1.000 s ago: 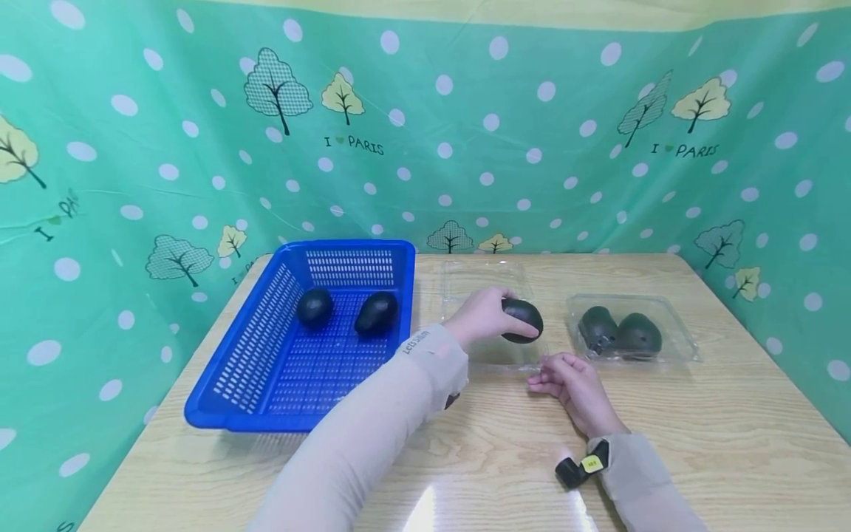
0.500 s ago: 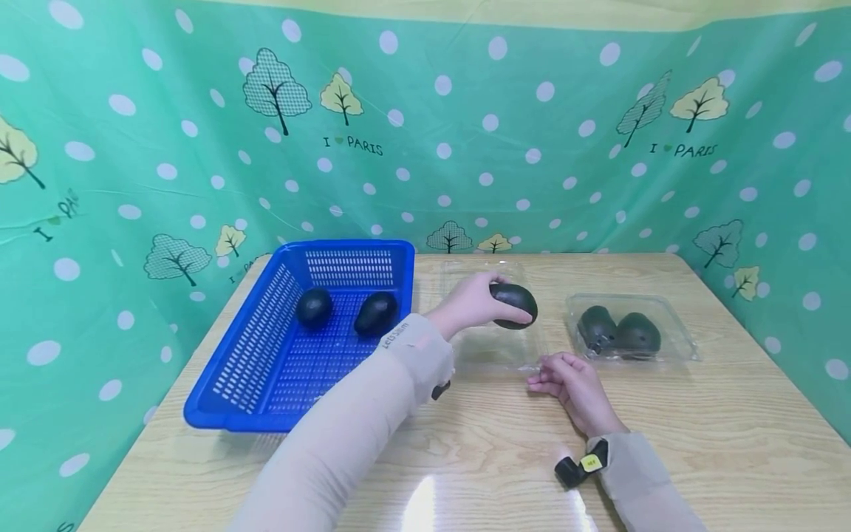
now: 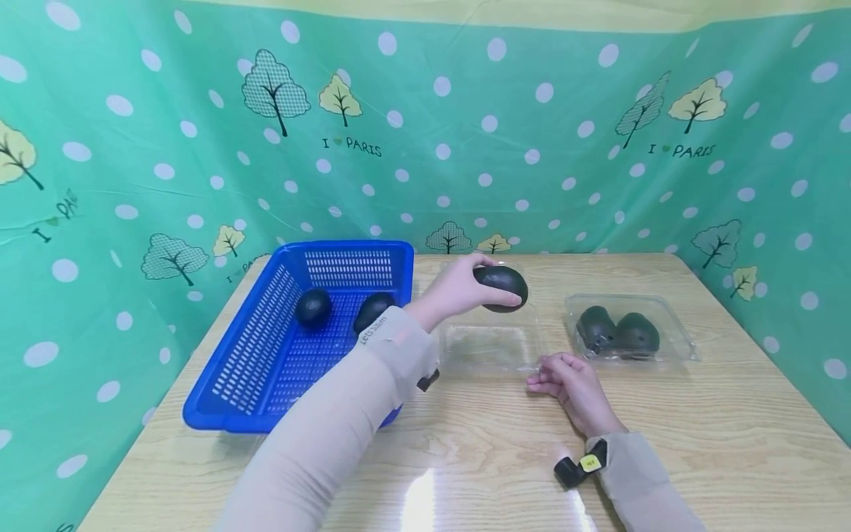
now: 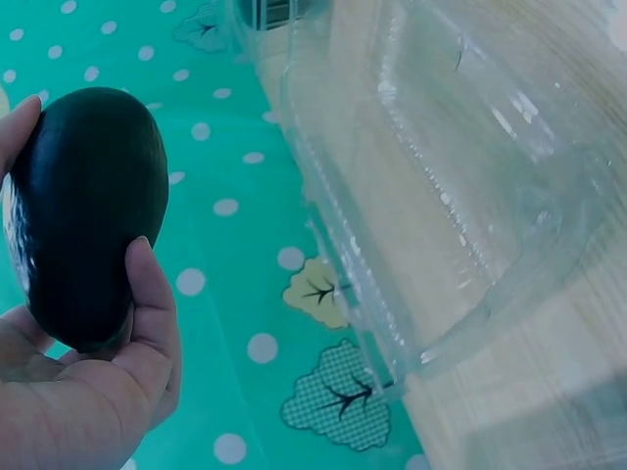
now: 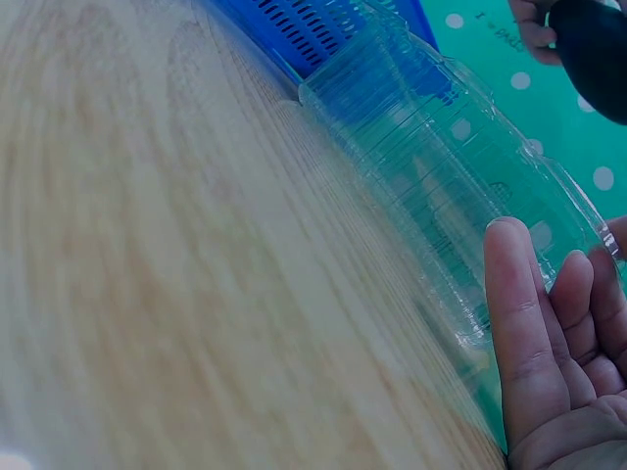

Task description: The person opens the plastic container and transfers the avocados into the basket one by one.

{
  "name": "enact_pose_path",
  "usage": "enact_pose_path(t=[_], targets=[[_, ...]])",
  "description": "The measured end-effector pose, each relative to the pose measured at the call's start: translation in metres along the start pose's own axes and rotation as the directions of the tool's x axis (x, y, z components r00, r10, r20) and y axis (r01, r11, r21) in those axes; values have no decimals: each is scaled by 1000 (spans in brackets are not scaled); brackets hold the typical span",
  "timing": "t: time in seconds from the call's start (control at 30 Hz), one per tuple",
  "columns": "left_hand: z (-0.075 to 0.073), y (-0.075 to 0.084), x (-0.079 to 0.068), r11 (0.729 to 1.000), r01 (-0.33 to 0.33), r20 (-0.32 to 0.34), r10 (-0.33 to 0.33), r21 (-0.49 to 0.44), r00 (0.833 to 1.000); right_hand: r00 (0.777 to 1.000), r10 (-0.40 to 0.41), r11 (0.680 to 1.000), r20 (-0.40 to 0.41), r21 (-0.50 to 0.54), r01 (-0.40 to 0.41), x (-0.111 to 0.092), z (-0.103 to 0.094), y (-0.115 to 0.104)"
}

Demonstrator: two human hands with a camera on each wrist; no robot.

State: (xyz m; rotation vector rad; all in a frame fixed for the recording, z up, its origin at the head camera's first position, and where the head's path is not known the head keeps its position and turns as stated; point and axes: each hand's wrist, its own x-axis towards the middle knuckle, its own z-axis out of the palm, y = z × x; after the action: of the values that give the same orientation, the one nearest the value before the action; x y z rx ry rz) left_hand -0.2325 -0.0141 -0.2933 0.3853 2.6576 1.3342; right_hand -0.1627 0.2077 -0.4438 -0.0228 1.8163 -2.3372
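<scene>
My left hand (image 3: 459, 288) grips a dark avocado (image 3: 501, 288) from above, fingers and thumb around its sides. In the left wrist view the avocado (image 4: 93, 215) is held up beside an open clear plastic clamshell container (image 4: 441, 196), with nothing seen inside it. In the head view this container (image 3: 492, 343) lies on the table below the left hand. My right hand (image 3: 575, 388) is at the container's near right corner. In the right wrist view, that hand's fingertips (image 5: 617, 235) pinch the container's rim, while its other fingers stay fairly straight.
A blue plastic basket (image 3: 199, 414) at left holds two avocados (image 3: 314, 308), one partly behind the left sleeve. At right, another clear container (image 3: 674, 343) holds two avocados (image 3: 637, 334). A patterned green curtain (image 3: 425, 148) hangs behind the wooden table (image 3: 492, 458).
My left hand has lifted the avocado and carried it left and farther back, uncovering more of the clear container. My right hand has stayed at the container's corner.
</scene>
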Motion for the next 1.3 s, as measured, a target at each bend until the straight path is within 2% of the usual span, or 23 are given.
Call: enact_pose_path(t=[0.37,0.53,0.97,1.3], targets=[[-26,4,-9,998,40,2,-40,-57,999,1000,-7,1000,12,5,7,-1,-2,2],[-37,4,-13,998,38,-12,-39,-42,999,1000,-14,1000,23,10,13,-1,-2,1],[-64,-9,-20,997,63,-51,-65,-43,997,999,-33,999,33,-1,33,-1,-3,1],[-78,-20,-27,996,92,-65,-92,-9,994,998,-47,999,47,-6,47,-1,-3,1]])
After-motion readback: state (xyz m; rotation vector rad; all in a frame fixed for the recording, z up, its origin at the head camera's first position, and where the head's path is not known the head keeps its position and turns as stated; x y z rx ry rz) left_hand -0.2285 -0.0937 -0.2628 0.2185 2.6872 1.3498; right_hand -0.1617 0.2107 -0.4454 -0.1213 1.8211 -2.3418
